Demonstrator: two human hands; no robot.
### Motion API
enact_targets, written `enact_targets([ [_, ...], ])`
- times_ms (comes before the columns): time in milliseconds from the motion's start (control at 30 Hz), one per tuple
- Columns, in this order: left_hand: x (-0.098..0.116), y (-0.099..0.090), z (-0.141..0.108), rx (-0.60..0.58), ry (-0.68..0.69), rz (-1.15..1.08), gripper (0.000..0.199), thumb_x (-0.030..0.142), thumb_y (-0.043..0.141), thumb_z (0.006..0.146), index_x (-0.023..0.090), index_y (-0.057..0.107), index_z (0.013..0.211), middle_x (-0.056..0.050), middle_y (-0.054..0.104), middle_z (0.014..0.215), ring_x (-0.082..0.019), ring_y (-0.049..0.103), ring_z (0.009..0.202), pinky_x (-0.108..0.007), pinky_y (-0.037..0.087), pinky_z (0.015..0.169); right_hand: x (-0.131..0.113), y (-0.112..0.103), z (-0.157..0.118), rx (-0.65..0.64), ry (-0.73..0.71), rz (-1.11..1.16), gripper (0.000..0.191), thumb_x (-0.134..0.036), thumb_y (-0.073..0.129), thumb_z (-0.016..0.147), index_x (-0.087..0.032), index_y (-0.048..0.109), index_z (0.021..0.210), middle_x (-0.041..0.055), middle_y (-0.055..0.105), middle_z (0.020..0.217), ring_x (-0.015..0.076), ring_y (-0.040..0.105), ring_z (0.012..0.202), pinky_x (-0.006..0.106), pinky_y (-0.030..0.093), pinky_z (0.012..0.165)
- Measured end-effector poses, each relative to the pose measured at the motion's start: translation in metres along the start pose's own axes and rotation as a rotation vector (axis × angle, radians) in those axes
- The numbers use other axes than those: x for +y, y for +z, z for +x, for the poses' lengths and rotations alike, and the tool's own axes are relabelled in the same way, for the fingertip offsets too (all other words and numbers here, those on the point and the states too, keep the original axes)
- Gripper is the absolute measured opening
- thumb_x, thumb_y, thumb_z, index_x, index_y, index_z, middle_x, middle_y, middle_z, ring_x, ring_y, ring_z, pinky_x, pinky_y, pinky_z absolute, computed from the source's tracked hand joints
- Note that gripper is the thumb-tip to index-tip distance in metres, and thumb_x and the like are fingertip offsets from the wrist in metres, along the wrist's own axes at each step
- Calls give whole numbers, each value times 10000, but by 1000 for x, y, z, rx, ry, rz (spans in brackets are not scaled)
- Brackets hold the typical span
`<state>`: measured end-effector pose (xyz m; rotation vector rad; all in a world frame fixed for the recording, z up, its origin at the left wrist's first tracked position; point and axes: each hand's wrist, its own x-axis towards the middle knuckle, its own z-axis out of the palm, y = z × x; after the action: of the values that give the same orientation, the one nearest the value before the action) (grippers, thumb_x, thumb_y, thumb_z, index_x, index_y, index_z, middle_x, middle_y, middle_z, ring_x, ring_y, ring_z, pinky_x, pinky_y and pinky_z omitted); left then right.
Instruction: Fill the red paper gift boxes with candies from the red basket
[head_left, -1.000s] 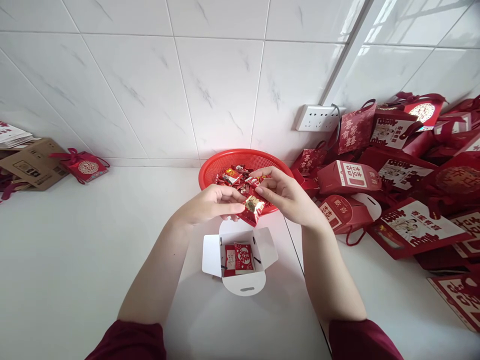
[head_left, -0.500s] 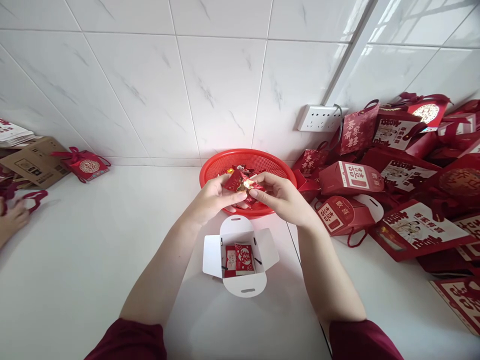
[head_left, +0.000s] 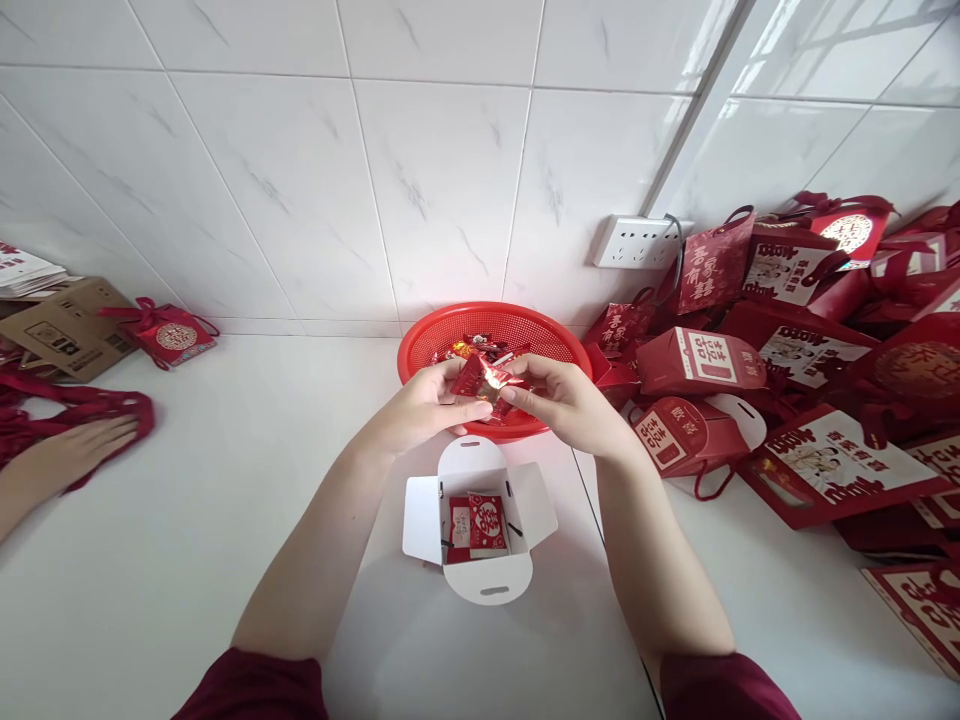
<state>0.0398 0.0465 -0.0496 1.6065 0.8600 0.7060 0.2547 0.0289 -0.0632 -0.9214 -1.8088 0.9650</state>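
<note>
Over the near rim of a red plastic basket (head_left: 420, 345), my left hand (head_left: 420, 405) and my right hand (head_left: 566, 395) meet, fingers closed. Between their thumbs and fingertips are shiny red-and-gold wrapped candies (head_left: 491, 380); how many each hand has is partly hidden. More wrapped sweets (head_left: 469, 345) lie in the basket behind. Just below my hands stands an open white-lined gift box (head_left: 487, 582), its flaps spread outward. Red printed packets (head_left: 487, 522) lie inside it.
Red gift boxes (head_left: 705, 360) are piled on the right, beside a wall socket (head_left: 637, 242). At left are a cardboard box (head_left: 71, 325), a small red box (head_left: 176, 335) and another person's hand (head_left: 82, 450) on dark red ribbons. A tiled wall rises behind.
My hands stay above the basket, with the candies slightly turned between the fingers. At left, the other person's hand has come further in with dark red ribbons.
</note>
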Motion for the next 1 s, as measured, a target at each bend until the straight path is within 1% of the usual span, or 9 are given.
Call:
enact_targets([
  [167, -11, -20, 0, 86, 14, 386, 449, 453, 641, 850, 273, 549, 1251, -84, 561, 1358, -271, 568, 1218, -426, 491, 989, -1, -11, -3, 43, 8, -53, 217, -344, 588, 938, -201, 675, 1075, 55, 709, 1032, 200, 654, 910, 360, 526, 828],
  [333, -23, -42, 5, 45, -229, 904, 557, 590, 519, 858, 238, 580, 1284, -125, 426, 1502, -337, 295, 1441, -539, 255, 1156, -3, -27, -9, 179, -22, -14, 219, -337, 626, 916, -213, 696, 1082, 56, 715, 1033, 199, 656, 919, 349, 537, 824],
  [467, -22, -49, 6, -23, -254, 954, 747, 676, 538, 794, 223, 505, 1386, -140, 267, 1595, -332, 173, 1493, -512, 213, 1177, -9, -37, -16, 490, -137, 127, 188, -294, 682, 882, -254, 672, 1066, 15, 659, 861, 143, 609, 714, 284, 528, 653],
  [533, -24, -52, 6, -46, -238, 948, 779, 706, 557, 763, 201, 538, 1356, -144, 315, 1574, -350, 168, 1491, -503, 225, 1175, -12, -42, -20, 699, -232, 181, 174, -278, 695, 875, -286, 660, 1045, -8, 592, 788, 127, 568, 655, 263, 508, 599],
  [600, -27, -55, 8, -52, -212, 933, 764, 713, 562, 757, 191, 577, 1314, -139, 418, 1516, -357, 195, 1478, -492, 253, 1165, -14, -47, -23, 809, -292, 203, 136, -262, 702, 870, -295, 661, 995, -15, 544, 760, 119, 549, 642, 251, 497, 587],
  [700, -30, -57, 10, -43, -167, 910, 700, 677, 608, 746, 191, 627, 1249, -132, 549, 1391, -363, 290, 1429, -471, 318, 1125, -17, -52, -28, 795, -279, 165, 126, -259, 720, 856, -281, 664, 967, -18, 537, 742, 108, 517, 600, 229, 451, 508],
  [800, -25, -49, 9, 5, -80, 847, 545, 579, 645, 766, 213, 668, 1169, -102, 628, 1270, -319, 512, 1244, -408, 416, 1020, -17, -52, -30, 732, -236, 54, 138, -285, 719, 861, -258, 658, 982, -15, 572, 733, 105, 500, 554, 225, 388, 438],
  [900, -13, -33, 3, 102, 62, 741, 339, 512, 591, 843, 243, 712, 1010, -44, 689, 1118, -219, 624, 1005, -304, 469, 850, -16, -49, -29, 637, -206, -44, 157, -309, 693, 883, -259, 648, 1025, -2, 614, 756, 127, 561, 594, 254, 428, 487],
  [1000, -6, -17, -2, 32, 31, 773, 341, 552, 612, 821, 235, 720, 754, -20, 697, 800, -165, 600, 685, -259, 402, 581, -14, -47, -27, 549, -190, -80, 159, -332, 687, 887, -267, 649, 1027, 7, 621, 752, 143, 588, 625, 275, 453, 527],
])
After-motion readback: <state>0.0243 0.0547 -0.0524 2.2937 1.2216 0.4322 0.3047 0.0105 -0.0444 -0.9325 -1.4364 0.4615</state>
